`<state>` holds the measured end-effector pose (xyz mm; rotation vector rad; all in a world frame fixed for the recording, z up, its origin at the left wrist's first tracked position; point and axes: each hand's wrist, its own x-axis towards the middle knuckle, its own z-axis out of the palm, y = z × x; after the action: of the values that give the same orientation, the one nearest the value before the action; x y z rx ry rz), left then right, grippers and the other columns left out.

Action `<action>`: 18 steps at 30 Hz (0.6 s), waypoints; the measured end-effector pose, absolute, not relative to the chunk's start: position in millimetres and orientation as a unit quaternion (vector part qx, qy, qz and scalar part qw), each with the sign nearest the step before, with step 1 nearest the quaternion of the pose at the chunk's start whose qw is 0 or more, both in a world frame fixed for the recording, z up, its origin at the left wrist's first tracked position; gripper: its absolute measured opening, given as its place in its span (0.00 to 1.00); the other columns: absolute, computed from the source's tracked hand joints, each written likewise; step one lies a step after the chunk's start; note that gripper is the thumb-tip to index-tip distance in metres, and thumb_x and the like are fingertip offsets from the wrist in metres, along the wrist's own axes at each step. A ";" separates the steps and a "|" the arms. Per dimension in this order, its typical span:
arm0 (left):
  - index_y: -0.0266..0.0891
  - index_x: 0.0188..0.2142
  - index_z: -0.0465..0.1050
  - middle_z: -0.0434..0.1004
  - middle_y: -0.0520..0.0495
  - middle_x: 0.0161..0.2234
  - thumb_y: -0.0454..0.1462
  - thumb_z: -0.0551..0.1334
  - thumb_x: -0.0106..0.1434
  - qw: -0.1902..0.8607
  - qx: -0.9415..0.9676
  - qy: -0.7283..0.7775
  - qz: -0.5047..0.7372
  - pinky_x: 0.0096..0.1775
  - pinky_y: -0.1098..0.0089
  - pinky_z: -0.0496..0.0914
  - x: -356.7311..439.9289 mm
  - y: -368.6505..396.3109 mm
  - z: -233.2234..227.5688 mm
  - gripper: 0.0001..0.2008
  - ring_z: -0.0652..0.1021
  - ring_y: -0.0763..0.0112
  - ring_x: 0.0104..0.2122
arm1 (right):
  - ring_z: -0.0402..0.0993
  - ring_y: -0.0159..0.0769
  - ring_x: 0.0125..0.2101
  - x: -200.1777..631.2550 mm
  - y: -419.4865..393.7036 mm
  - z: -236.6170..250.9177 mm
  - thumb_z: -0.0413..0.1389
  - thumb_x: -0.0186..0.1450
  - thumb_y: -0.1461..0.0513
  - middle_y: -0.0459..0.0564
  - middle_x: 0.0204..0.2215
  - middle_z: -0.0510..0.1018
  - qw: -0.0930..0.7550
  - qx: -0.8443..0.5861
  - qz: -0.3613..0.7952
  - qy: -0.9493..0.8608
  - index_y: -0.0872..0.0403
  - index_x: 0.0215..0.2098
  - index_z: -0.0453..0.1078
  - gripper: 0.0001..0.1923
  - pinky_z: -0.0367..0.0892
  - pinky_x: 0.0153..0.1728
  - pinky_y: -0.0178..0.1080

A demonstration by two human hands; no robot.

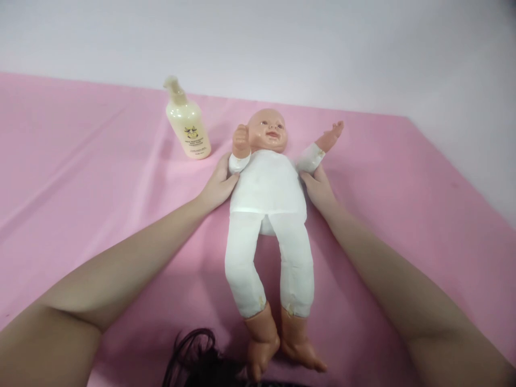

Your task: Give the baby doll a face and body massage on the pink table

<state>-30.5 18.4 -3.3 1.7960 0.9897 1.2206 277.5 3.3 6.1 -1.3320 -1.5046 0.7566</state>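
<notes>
A baby doll (268, 185) with a white cloth body and plastic head, hands and feet lies on its back on the pink-covered table (100, 177). My left hand (221, 183) grips the doll's side below its raised arm, the thumb in front and the other fingers partly hidden behind it. On the opposite side, my right hand (318, 188) holds the doll under its outstretched arm, with most fingers out of sight. The doll's head points away from me and its feet lie toward me.
A pale yellow pump bottle (188, 126) with a cow picture on its label stands left of the doll's head. Dark hair (201, 360) shows at the bottom edge, close to the doll's feet. Behind the table is a white wall (258, 48).
</notes>
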 end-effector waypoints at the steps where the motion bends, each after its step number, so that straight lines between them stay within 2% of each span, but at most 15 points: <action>1: 0.47 0.66 0.60 0.69 0.41 0.64 0.43 0.65 0.68 0.369 0.699 0.390 0.474 0.69 0.44 0.60 -30.4 18.7 -3.4 0.29 0.70 0.50 0.65 | 0.75 0.49 0.60 277.4 3.4 6.0 0.52 0.67 0.57 0.46 0.60 0.78 0.481 -0.547 0.309 -0.612 0.40 0.66 0.64 0.29 0.69 0.64 0.59; 9: 0.46 0.66 0.59 0.68 0.41 0.65 0.42 0.65 0.68 0.367 0.699 0.387 0.477 0.71 0.44 0.57 -31.4 20.1 -6.1 0.29 0.68 0.50 0.66 | 0.76 0.48 0.59 276.4 3.1 7.7 0.54 0.66 0.59 0.47 0.59 0.79 0.496 -0.546 0.307 -0.602 0.42 0.65 0.66 0.29 0.68 0.65 0.57; 18: 0.47 0.67 0.59 0.68 0.41 0.65 0.42 0.64 0.68 0.375 0.697 0.385 0.475 0.71 0.43 0.57 -31.9 21.4 -7.6 0.30 0.68 0.49 0.67 | 0.75 0.47 0.60 277.0 3.1 6.4 0.54 0.66 0.59 0.46 0.58 0.79 0.498 -0.545 0.312 -0.598 0.40 0.66 0.65 0.29 0.68 0.65 0.57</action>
<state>-31.9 21.4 -7.6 1.7826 0.9863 1.2154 277.0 3.1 6.4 -1.3200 -1.4474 0.7551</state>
